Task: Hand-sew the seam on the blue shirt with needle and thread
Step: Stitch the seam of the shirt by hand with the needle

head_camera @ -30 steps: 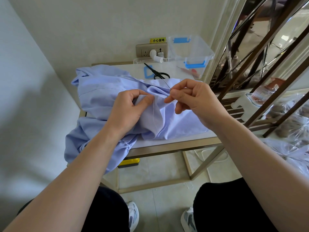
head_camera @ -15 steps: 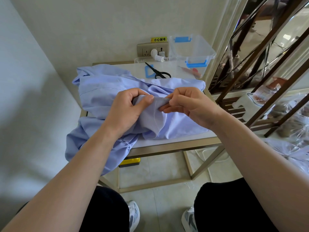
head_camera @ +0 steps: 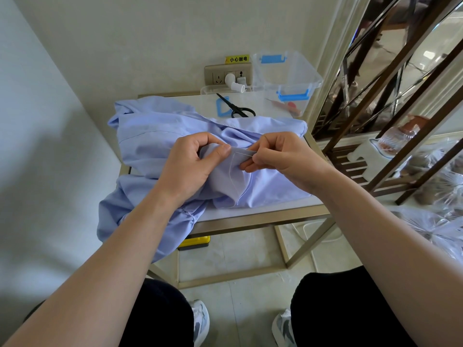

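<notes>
Table (head_camera: 295,205) with shirt (head_camera: 150,146), scissors (head_camera: 238,110), box (head_camera: 288,73)

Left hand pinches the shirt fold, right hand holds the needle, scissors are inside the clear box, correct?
Not quite: the head view shows the scissors on the table behind the shirt, outside the clear box. The left hand does pinch the fold and the right hand holds the needle.

Bright, soft daylight enters from 2 o'clock, where glass behind the brown lattice (head_camera: 375,89) glares white. A broad, blurry shadow lies on the wall (head_camera: 42,176) at 9 o'clock. Folds of the blue shirt (head_camera: 150,139) carry gentle shading, and the needle (head_camera: 244,152) shows as a thin glint. Focus is sharp at centre. Wide-angle distortion bows straight lines toward the edges.
</notes>
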The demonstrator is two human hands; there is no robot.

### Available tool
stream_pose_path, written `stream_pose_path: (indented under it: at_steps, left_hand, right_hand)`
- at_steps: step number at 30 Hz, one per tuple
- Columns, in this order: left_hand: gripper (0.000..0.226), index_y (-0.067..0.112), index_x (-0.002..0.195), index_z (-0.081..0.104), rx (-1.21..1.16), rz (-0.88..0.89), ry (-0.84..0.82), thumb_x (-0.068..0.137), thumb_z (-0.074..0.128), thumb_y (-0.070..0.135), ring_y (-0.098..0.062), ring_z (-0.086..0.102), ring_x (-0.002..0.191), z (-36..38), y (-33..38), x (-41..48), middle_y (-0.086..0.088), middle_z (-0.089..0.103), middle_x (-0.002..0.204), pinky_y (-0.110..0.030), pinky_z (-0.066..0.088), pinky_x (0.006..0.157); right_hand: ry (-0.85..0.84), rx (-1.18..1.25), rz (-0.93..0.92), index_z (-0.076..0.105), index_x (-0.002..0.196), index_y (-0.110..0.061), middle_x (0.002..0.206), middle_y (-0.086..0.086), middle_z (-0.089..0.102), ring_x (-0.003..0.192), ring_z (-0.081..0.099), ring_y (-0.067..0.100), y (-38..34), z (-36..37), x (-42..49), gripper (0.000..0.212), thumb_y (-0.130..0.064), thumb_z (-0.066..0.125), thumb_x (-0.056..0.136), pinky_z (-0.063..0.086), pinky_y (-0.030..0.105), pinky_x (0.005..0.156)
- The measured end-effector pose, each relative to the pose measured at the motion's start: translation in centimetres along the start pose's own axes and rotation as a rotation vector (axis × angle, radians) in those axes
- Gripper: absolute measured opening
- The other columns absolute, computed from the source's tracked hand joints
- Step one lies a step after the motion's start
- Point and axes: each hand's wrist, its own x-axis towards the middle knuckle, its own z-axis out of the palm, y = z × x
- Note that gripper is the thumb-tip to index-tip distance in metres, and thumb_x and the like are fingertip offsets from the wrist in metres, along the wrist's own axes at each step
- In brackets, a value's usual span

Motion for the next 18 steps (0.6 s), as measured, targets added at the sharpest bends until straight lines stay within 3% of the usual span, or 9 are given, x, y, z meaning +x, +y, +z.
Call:
stream_pose_path:
  at_steps: [3,13,18]
  left_hand:
    - [0.021,0.029,0.075,0.064,-0.001,-0.003,0.002,0.093,0.065,0.018,0.003,0.054,0.067,0.04,-0.04,0.02,0.024,0.062,0.066,-0.010,0.042,0.063]
    - [0.013,0.027,0.080,0.065,0.015,0.021,0.003,0.091,0.068,0.021,0.002,0.055,0.071,0.11,-0.18,-0.07,0.014,0.064,0.075,-0.012,0.044,0.066]
    - [0.018,0.031,0.077,0.063,0.019,0.005,0.003,0.091,0.068,0.022,0.002,0.054,0.070,0.10,-0.19,-0.07,0.020,0.063,0.070,-0.011,0.044,0.064]
  right_hand:
    - [0.004,-0.019,0.006,0.061,0.090,0.012,0.079,0.014,0.073,0.079,0.073,0.020,0.05,-0.10,-0.02,0.010,0.012,0.051,0.087,0.056,0.023,0.079]
    - [0.006,-0.085,-0.006,0.057,0.072,-0.004,0.073,0.007,0.073,0.077,0.073,0.019,-0.05,0.04,-0.26,0.021,0.010,0.054,0.089,0.057,0.023,0.079]
    - [0.021,-0.097,-0.018,0.057,0.072,-0.005,0.070,0.005,0.073,0.073,0.072,0.018,-0.12,0.13,-0.41,0.021,0.008,0.057,0.089,0.054,0.019,0.073]
